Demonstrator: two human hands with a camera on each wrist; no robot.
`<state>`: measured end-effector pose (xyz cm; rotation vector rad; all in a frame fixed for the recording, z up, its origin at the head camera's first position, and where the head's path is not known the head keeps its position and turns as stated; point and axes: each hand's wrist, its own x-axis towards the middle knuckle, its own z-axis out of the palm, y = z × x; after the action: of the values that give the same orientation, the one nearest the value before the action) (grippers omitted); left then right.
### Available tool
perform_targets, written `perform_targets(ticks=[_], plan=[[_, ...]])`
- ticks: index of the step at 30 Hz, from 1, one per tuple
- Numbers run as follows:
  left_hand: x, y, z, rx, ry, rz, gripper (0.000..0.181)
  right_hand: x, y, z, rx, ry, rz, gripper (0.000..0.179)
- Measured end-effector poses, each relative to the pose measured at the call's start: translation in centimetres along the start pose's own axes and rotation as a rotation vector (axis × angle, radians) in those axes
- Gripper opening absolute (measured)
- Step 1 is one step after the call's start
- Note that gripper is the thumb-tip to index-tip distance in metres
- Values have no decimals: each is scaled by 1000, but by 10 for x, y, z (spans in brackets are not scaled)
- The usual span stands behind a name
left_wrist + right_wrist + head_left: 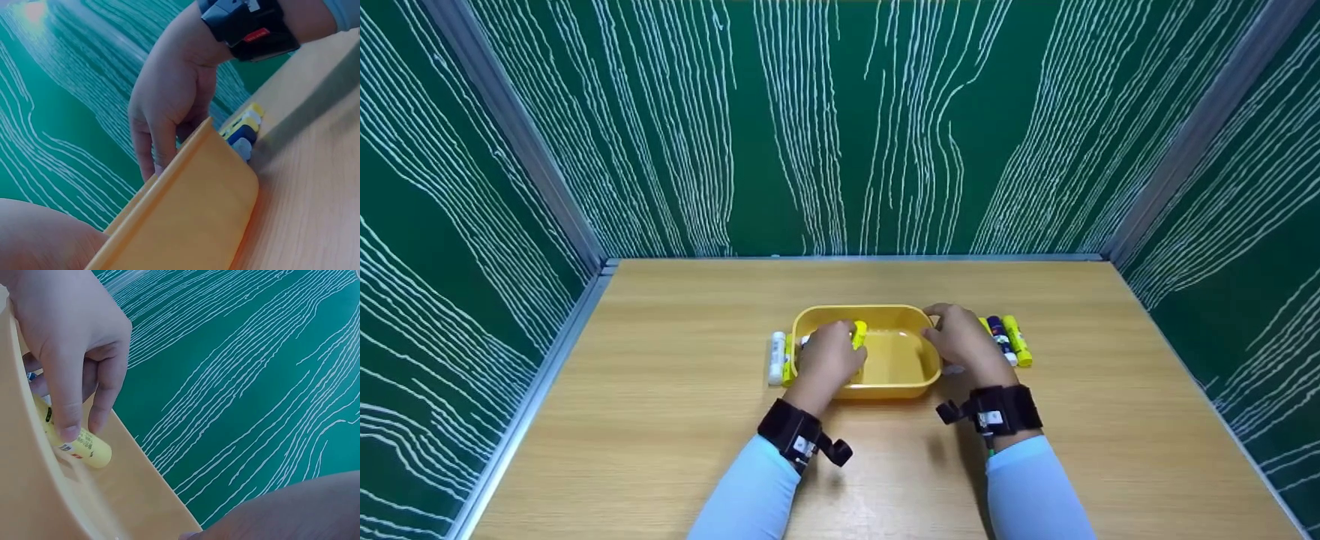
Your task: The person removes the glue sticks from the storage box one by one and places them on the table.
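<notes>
A yellow plastic basin (pixel 896 388) stands in the middle of the table. My left hand (pixel 831 358) reaches inside its left half and pinches a yellow glue stick (pixel 93 451) between thumb and fingers. Part of another stick with a white end shows beside that hand, mostly hidden. At the basin's right end, my right hand (pixel 964 341) holds the rim; some of its fingertips are hidden. Right of the basin lie a navy glue stick (pixel 1000 334) and a yellow glue stick (pixel 1017 341), with others partly covered by the hand.
Left of the basin a white glue stick (pixel 777 358) lies beside a yellow-green stick (pixel 788 361), partly hidden by the rim. Green panels (pixel 855 127) with white wavy lines, framed in metal, border the wooden table (pixel 682 420) at the back and sides.
</notes>
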<state>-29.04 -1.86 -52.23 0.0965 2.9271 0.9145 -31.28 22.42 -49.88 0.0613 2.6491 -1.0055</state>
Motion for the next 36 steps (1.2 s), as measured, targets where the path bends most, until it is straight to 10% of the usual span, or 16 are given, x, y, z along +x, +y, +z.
perform_targets(ticks=[9, 26, 36], plan=[[-1, 7, -10, -105, 16, -66, 50, 1, 1, 0, -17, 10, -25, 52], [-12, 1, -49, -179, 135, 15, 47, 1, 2, 2, -34, 29, -79, 50], [-19, -6, -76, -215, 131, -112, 53, 2, 0, 1, -3, -6, -21, 52]])
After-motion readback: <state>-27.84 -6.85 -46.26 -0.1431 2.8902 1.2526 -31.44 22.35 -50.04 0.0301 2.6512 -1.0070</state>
